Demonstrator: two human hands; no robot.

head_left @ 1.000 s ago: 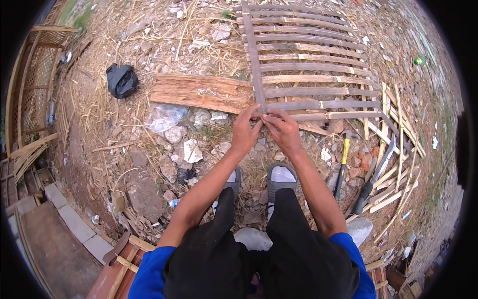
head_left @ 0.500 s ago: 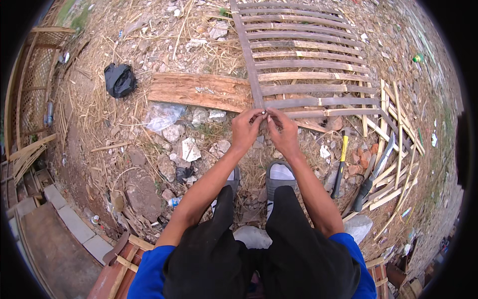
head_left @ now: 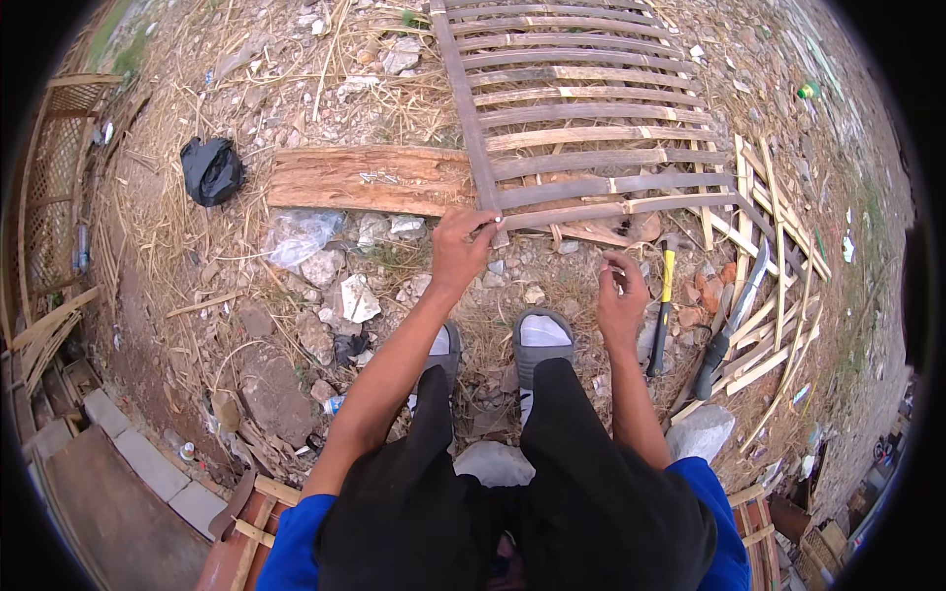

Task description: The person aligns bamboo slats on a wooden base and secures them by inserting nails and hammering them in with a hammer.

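Note:
A frame of dark bamboo slats (head_left: pixel 591 110) lies on the ground ahead, its side rail (head_left: pixel 467 118) running away from me. At the rail's near end, my left hand (head_left: pixel 459 248) pinches a small nail (head_left: pixel 500 220), of which just a bright tip shows, where the last slat meets the rail. My right hand (head_left: pixel 623 295) is off the frame, its fingers loosely bent and apart with nothing in them. To its right lies a hammer (head_left: pixel 663 310) with a yellow and black handle. Several nails (head_left: pixel 382 178) rest on a rough wooden plank (head_left: pixel 325 177) that reaches the frame's corner.
A long knife (head_left: pixel 727 330) with a dark handle lies beside a pile of split bamboo strips (head_left: pixel 778 335) at the right. Stones, straw and a clear plastic bag (head_left: pixel 301 236) litter the ground. A black plastic bag (head_left: pixel 212 171) lies at the left.
My right hand has left the frame's corner and moved right and nearer, toward the hammer. The left hand stays pinched at the corner. The whole view has shifted slightly.

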